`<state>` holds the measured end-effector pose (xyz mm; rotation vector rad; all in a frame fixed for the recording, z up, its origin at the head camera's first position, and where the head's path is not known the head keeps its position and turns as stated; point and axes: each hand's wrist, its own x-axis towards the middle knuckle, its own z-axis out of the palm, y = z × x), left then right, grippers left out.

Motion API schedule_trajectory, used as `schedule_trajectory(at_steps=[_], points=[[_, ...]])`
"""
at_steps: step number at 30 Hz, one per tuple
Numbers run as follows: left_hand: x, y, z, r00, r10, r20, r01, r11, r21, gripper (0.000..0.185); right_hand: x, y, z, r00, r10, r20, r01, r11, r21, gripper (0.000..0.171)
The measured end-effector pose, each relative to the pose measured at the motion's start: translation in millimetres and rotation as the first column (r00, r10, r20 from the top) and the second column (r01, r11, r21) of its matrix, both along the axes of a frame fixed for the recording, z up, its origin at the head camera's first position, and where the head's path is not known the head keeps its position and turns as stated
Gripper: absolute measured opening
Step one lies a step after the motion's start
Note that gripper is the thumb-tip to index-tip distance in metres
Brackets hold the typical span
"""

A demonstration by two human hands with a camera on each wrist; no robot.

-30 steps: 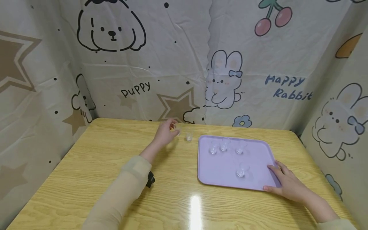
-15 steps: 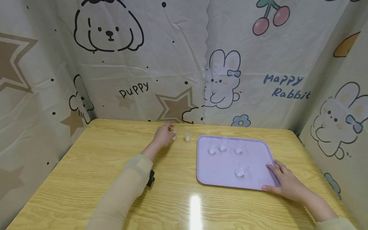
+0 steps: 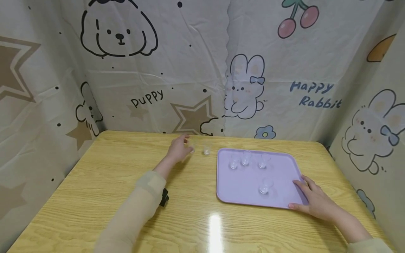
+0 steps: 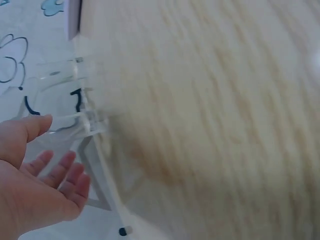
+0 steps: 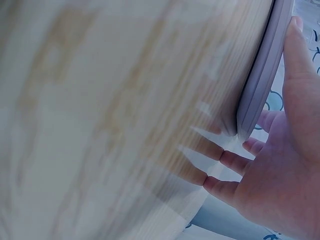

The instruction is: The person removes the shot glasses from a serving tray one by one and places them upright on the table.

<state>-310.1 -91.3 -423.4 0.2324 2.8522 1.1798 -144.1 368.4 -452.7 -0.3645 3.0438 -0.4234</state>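
The small clear cup [image 3: 192, 147] stood upright on the wooden table [image 3: 104, 175] near its far edge, just left of a second clear cup [image 3: 207, 149] and apart from the lilac tray [image 3: 243, 189]. Your left hand [image 3: 179, 149] was right beside it with the fingers relaxed and spread, thumb toward the wall of the cup; the left wrist view showed no closed grip. I judged the cup light, rigid, smooth and easy to tip or let slip, so you would have done best pinching it round the side wall, thumb against fingers. Your right hand [image 3: 316, 202] lay at the tray's near right corner, fingers straight over the rim and thumb along the edge. Four more clear cups [image 3: 245, 158] stood on the tray.
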Motion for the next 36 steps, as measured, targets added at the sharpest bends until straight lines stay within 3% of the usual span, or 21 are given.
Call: schedule_trajectory(at_steps=[9, 14, 21, 27, 36], points=[[12.6, -2.0, 19.8, 1.0, 0.019, 0.016, -0.018, 0.999, -0.029, 0.064, -0.2, 0.8, -0.7, 1.0, -0.003, 0.012, 0.003, 1.0, 0.001, 0.09], [23.4, 1.2, 31.1, 1.0, 0.016, 0.012, -0.016, 1.0, 0.008, 0.065, 0.4, 0.5, -0.4, 1.0, 0.0, 0.0, 0.0, 1.0, -0.004, 0.089], [41.4, 11.8, 48.9, 1.0, -0.009, -0.022, 0.01, 0.998, 0.067, 0.067, 0.6, 0.3, -0.5, 1.0, 0.001, -0.001, -0.001, 1.0, 0.002, 0.089], [56.5, 23.1, 64.0, 0.999, -0.01, -0.048, 0.014, 0.998, 0.068, 0.064, 0.6, -0.2, 0.2, 1.0, 0.001, 0.0, -0.001, 1.0, -0.002, 0.089], [79.4, 43.4, 74.7, 0.988, -0.049, -0.146, 0.058, 0.996, 0.064, 0.063, 1.1, -1.1, 0.7, 1.0, -0.002, 0.011, 0.002, 1.0, -0.007, 0.09]])
